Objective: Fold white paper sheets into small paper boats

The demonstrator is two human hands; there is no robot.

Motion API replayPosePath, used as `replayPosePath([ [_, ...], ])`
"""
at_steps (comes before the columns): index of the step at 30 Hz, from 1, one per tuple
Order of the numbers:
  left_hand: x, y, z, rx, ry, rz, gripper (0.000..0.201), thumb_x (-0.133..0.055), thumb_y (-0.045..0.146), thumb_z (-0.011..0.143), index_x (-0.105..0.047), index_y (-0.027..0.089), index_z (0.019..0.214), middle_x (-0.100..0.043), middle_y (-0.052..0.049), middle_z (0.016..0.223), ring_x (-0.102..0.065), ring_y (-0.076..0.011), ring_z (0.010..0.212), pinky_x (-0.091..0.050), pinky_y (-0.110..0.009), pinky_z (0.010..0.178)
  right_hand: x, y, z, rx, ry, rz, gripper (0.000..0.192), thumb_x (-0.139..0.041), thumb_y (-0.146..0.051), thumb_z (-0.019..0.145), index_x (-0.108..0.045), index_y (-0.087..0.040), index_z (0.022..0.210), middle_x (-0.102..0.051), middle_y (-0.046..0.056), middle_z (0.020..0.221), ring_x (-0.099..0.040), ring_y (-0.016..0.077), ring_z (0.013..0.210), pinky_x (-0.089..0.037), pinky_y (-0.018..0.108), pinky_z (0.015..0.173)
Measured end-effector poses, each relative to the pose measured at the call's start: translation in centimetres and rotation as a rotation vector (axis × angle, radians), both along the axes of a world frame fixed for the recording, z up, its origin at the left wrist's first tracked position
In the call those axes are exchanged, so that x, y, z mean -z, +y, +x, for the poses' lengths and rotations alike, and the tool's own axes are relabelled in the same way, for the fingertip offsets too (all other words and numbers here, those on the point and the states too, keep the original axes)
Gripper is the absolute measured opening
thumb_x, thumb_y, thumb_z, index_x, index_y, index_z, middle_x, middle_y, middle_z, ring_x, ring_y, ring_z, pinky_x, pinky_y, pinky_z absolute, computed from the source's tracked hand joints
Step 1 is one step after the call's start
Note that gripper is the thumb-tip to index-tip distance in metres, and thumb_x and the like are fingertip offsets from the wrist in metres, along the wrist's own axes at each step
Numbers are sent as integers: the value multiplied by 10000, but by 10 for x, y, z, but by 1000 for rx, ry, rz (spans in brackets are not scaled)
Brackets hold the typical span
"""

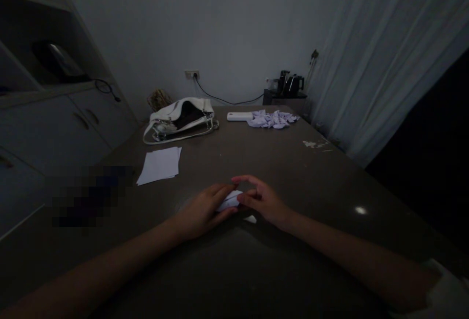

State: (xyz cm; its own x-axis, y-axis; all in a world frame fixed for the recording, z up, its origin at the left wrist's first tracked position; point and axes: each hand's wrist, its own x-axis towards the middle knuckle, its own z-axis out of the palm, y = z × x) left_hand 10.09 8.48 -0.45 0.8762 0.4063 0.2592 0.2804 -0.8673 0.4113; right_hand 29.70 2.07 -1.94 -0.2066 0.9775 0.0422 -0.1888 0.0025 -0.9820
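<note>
Both forearms reach forward over the dark tabletop point(278, 162), converging on a small folded white paper point(230, 200). Left hand point(201, 213): palm down, fingers extended and pressed together, lying flat on the paper's left edge. Right hand point(263, 201): wrist angled inward, thumb and fingers pinching the paper's right end, index finger arched above it. Beyond the paper, to its left, lies a stack of white sheets point(159, 164); farther back a white handbag point(179, 119); behind and to its right, a heap of folded paper pieces point(273, 119).
</note>
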Motion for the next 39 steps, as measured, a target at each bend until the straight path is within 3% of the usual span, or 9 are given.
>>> replayPosePath([
  [6,1,1,0,-34,-11,-67,394,-472,364,950,-469,179,1298,-624,-108,1121,-602,-223,976,-488,-338,828,-3,3,3,83,-136,96,338,-742,-278,734,-606,-180,1027,-687,13,797,-648,135,697,-489,271,680],
  [13,-2,-1,0,-12,24,-2,432,-460,383,952,-448,174,1330,-628,-110,1049,-597,-232,932,-478,-354,805,-2,2,3,81,-83,76,351,-746,-280,727,-609,-202,1041,-666,-9,773,-631,121,687,-486,260,663],
  [21,2,1,0,9,-3,-80,297,-474,370,950,-534,168,1159,-628,-77,955,-595,-201,840,-476,-309,727,-6,0,5,92,-346,290,217,-701,-320,786,-693,-204,970,-705,41,914,-653,169,827,-510,330,787],
  [28,-8,-5,0,69,-45,-189,300,-372,329,984,-498,178,1211,-621,-94,1073,-588,-210,961,-472,-354,857,-4,2,5,143,-310,314,191,-686,-336,801,-712,-216,947,-719,43,925,-663,183,863,-510,343,809],
  [39,-11,-8,2,65,-59,-447,332,-347,345,1003,-567,165,1177,-665,-47,981,-611,-177,866,-482,-298,804,-3,3,4,164,-191,230,233,-712,-395,764,-728,-206,899,-689,34,831,-637,151,725,-519,287,678],
])
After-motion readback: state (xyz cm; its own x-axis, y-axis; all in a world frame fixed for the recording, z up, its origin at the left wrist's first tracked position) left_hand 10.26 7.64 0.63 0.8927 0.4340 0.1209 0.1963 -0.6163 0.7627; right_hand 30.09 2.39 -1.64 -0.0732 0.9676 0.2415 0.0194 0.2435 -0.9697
